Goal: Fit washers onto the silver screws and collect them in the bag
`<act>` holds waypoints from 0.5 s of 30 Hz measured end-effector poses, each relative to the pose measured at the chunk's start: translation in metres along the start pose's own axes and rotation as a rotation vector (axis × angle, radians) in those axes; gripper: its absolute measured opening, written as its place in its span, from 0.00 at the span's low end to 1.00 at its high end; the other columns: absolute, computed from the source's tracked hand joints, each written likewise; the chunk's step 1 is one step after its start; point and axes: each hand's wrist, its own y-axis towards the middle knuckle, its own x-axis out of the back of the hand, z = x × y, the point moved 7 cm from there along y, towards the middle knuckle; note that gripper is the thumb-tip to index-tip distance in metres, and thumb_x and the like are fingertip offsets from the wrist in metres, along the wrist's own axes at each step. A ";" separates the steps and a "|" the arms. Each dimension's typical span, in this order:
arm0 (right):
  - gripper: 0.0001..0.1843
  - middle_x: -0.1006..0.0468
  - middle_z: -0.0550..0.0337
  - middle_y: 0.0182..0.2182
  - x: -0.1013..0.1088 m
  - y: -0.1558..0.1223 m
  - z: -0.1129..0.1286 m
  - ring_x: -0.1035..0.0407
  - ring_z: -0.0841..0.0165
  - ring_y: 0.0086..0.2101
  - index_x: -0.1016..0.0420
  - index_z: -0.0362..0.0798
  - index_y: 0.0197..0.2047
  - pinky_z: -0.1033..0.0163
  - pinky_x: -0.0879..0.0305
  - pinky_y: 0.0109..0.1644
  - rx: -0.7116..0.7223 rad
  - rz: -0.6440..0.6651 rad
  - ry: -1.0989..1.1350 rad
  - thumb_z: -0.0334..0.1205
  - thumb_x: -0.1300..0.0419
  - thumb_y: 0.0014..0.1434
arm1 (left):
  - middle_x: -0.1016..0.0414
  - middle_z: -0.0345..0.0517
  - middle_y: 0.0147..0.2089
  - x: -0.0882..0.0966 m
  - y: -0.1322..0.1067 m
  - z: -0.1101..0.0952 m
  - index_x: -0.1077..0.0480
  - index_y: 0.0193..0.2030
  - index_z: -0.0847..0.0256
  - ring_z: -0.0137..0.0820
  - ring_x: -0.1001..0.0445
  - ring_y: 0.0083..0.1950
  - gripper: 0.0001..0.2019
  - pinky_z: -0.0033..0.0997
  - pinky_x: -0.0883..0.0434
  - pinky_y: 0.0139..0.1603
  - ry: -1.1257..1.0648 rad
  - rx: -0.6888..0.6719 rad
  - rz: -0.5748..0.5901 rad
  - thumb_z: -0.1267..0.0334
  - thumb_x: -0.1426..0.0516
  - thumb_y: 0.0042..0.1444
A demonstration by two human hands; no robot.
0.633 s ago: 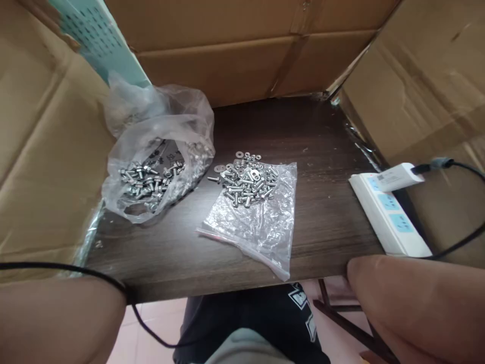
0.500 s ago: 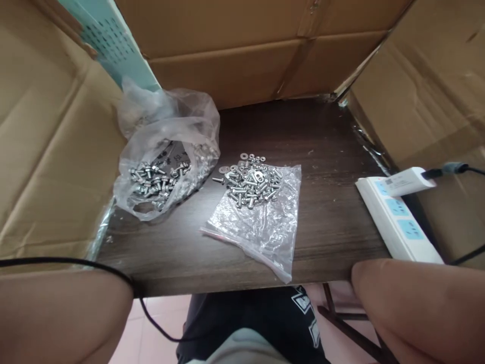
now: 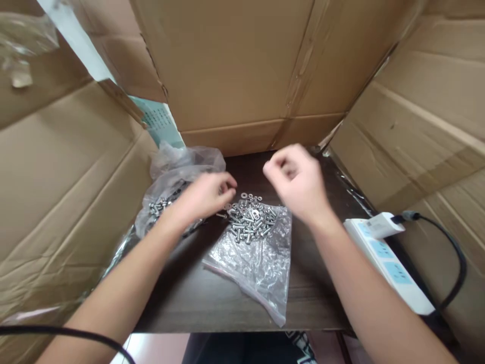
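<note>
Dark table point(image 3: 182, 298) | flat clear bag point(image 3: 261, 278) lying on it | my right hand point(image 3: 297, 182) curled, blurred, I can't tell its hold | my left hand point(image 3: 207, 196) half-curled, hold equally unclear | bolts point(image 3: 248, 230) and washers point(image 3: 244, 195) heaped at the bag's far end

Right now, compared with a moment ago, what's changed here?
Left hand came forward into view near the washers; right hand came in right of the bolt pile. Blur hides any hold. The view tilted up. Pile, flat bag and power strip stayed put.
</note>
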 end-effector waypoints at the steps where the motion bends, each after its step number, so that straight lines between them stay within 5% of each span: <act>1: 0.09 0.27 0.58 0.38 -0.008 -0.005 -0.005 0.33 0.72 0.33 0.25 0.45 0.37 0.63 0.32 0.42 -0.001 0.039 -0.013 0.40 0.40 0.68 | 0.18 0.47 0.40 -0.018 -0.002 0.003 0.20 0.51 0.62 0.37 0.21 0.40 0.12 0.36 0.25 0.44 0.063 -0.030 0.052 0.66 0.42 0.63; 5: 0.13 0.25 0.55 0.45 -0.043 -0.033 -0.039 0.29 0.64 0.48 0.21 0.49 0.45 0.56 0.33 0.58 -0.090 0.363 -0.102 0.39 0.47 0.71 | 0.20 0.53 0.55 -0.055 -0.010 0.025 0.23 0.58 0.61 0.47 0.24 0.59 0.20 0.45 0.26 0.57 0.256 -0.081 0.022 0.68 0.46 0.61; 15: 0.22 0.24 0.48 0.52 -0.056 -0.041 -0.066 0.35 0.57 0.53 0.21 0.45 0.58 0.49 0.36 0.64 -0.081 0.421 -0.320 0.32 0.52 0.70 | 0.21 0.53 0.59 -0.056 -0.034 0.027 0.24 0.59 0.60 0.46 0.24 0.60 0.22 0.51 0.30 0.62 0.216 -0.163 0.064 0.67 0.54 0.65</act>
